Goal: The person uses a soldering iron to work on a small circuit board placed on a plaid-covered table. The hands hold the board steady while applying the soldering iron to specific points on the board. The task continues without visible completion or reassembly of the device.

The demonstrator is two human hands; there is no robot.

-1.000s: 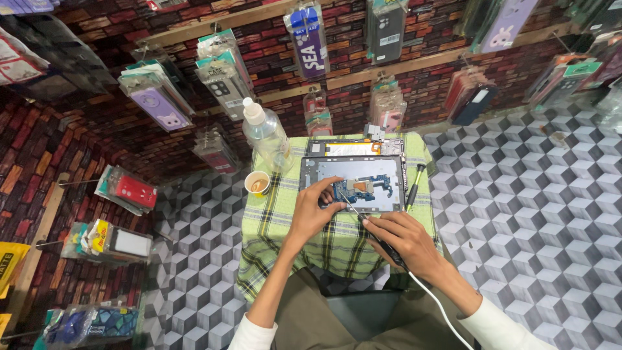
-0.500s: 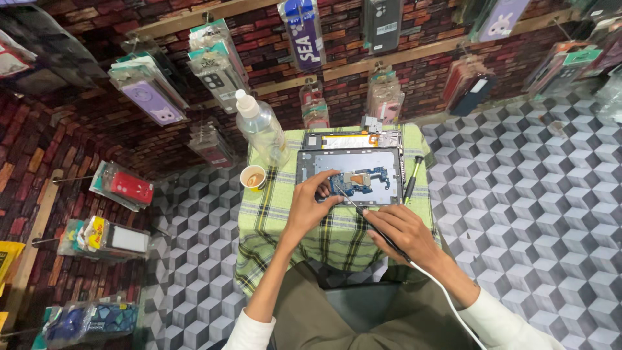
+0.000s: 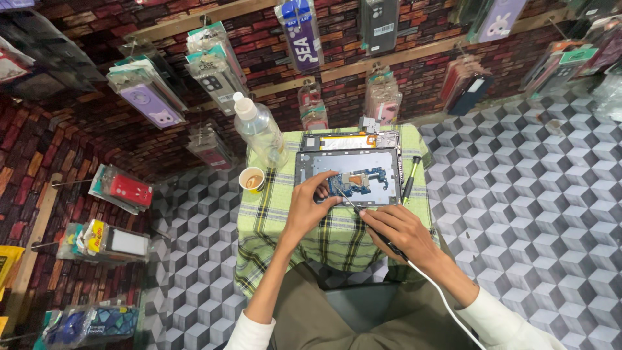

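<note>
The left hand (image 3: pixel 310 206) presses curled fingers on the opened tablet (image 3: pixel 348 176); the right hand (image 3: pixel 396 228) grips a corded soldering iron (image 3: pixel 363 221) against its circuit board (image 3: pixel 359 183).

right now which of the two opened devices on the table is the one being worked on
The nearer grey tablet, with its blue circuit board exposed: the left hand rests on it. The other opened device lies untouched behind it.

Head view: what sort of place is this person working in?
Probably a small phone repair and accessory stall. Packaged phone cases hang on a brick-patterned wall, and an opened tablet with its circuit board bare lies on a checked cloth, while the right hand holds a corded tool.
</note>
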